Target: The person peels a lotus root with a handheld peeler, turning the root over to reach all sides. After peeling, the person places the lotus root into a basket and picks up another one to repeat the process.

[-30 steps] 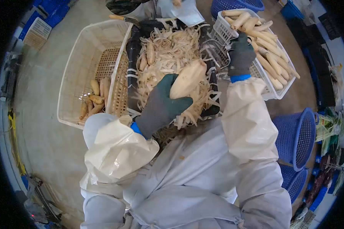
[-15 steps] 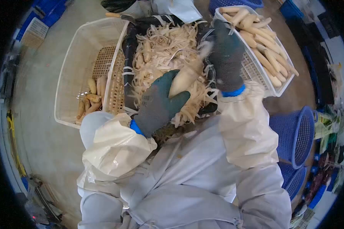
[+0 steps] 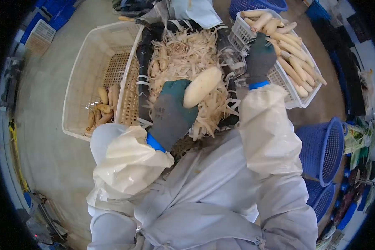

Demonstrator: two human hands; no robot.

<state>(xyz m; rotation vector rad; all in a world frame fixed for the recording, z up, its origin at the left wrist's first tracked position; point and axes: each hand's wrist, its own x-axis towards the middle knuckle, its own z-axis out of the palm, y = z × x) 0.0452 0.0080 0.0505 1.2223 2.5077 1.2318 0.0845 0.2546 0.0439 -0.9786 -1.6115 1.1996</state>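
My left hand (image 3: 173, 112), in a grey and green glove, is closed round the lower end of a peeled, pale lotus root section (image 3: 203, 86). The root tilts up to the right above a black-rimmed tub (image 3: 144, 62) heaped with long peel strips (image 3: 181, 50). My right hand (image 3: 261, 60), gloved alike, is at the left edge of a white crate (image 3: 291, 98) of peeled lotus roots (image 3: 293, 48). Its fingers look curled, and whatever they hold is hidden. Clear plastic and a small whitish piece (image 3: 237, 66) show just left of it.
Left of the tub stands a deep white crate (image 3: 77, 87) with several brownish roots (image 3: 105, 108) in its near end. Blue mesh baskets (image 3: 321, 146) stand at my right, another blue basket (image 3: 258, 5) behind. A grey-clad person's blue-white apron (image 3: 196, 12) shows beyond the tub.
My right hand has moved away from the root, to the right, and is now beside the crate of peeled roots. The root in my left hand has turned and shows more of its length.
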